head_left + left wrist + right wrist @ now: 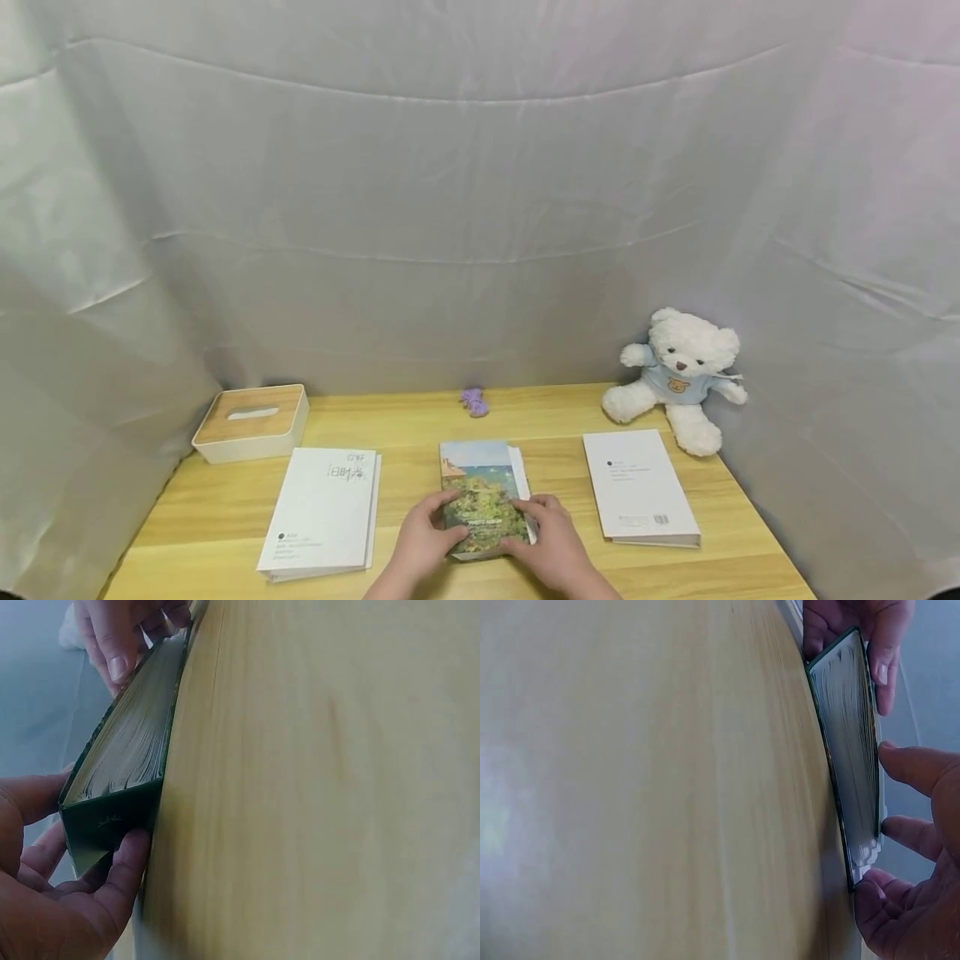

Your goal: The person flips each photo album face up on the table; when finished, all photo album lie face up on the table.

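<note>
A photo album (483,496) with a painted garden-and-sea cover lies in front of me, between my two hands. My left hand (423,540) grips its left side. In the left wrist view, the fingers and thumb of that hand bend around the dark green spine (112,817). On the opposite side, my right hand (553,543) holds the album by its opening edge, with a finger on the front cover. The right wrist view shows the thick stack of white pages (847,727) between the covers, fanning wider toward the opening edge.
A white binder-like book (322,508) lies to the left, another white one (641,483) to the right. Behind them are a tissue box (251,421), a small purple bundle (474,402) and a white teddy bear (686,367). Grey cloth (465,208) hangs around the wooden table (405,417).
</note>
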Motion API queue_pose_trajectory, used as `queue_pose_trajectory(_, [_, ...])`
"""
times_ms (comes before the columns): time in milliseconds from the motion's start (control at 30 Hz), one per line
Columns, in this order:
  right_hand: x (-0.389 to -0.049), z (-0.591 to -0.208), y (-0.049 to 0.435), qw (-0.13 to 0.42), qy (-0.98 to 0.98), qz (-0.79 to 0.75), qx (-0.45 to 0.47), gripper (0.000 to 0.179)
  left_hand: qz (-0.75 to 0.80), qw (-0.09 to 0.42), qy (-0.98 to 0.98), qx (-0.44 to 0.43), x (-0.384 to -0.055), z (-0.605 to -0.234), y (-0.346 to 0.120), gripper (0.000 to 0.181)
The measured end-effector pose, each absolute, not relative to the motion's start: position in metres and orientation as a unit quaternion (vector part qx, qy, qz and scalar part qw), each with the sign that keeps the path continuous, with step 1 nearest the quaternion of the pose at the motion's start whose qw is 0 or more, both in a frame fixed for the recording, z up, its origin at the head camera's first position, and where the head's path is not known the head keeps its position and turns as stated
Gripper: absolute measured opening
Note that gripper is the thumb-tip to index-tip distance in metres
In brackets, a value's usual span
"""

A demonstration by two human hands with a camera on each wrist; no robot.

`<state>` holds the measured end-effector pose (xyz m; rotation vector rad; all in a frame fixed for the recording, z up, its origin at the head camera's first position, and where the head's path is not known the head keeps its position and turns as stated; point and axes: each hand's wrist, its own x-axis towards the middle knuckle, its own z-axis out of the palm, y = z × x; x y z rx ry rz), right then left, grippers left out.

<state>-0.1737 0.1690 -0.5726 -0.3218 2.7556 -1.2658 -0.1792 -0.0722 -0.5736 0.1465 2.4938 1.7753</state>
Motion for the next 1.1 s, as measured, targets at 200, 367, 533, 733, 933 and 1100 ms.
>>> queue_pose_trajectory(200, [-0.173,-0.573,0.172,0.058,0.896,-0.427,-0.106,0.068,0.578,0.038,0.814,0.043,-0.178,-0.573,-0.072,0.057])
queue_pose_trajectory(367, [-0.173,-0.573,0.173,0.066,0.892,-0.435,-0.108,0.066,0.593,0.046,0.803,0.036,-0.177,-0.570,-0.072,0.060])
queue_pose_trajectory(533, [-0.173,-0.570,0.173,0.078,0.884,-0.449,-0.105,0.067,0.584,0.037,0.810,0.039,-0.177,-0.569,-0.073,0.060])
queue_pose_trajectory(733, [-0.174,-0.571,0.174,0.076,0.882,-0.453,-0.106,0.067,0.579,0.038,0.813,0.051,-0.178,-0.567,-0.074,0.062])
queue_pose_trajectory(933, [-0.174,-0.573,0.176,0.067,0.882,-0.453,-0.111,0.068,0.572,0.046,0.818,0.046,-0.176,-0.567,-0.072,0.065])
queue_pose_trajectory(1100, [-0.171,-0.574,0.180,0.055,0.876,-0.465,-0.115,0.069,0.530,0.016,0.847,0.034,-0.174,-0.565,-0.066,0.065])
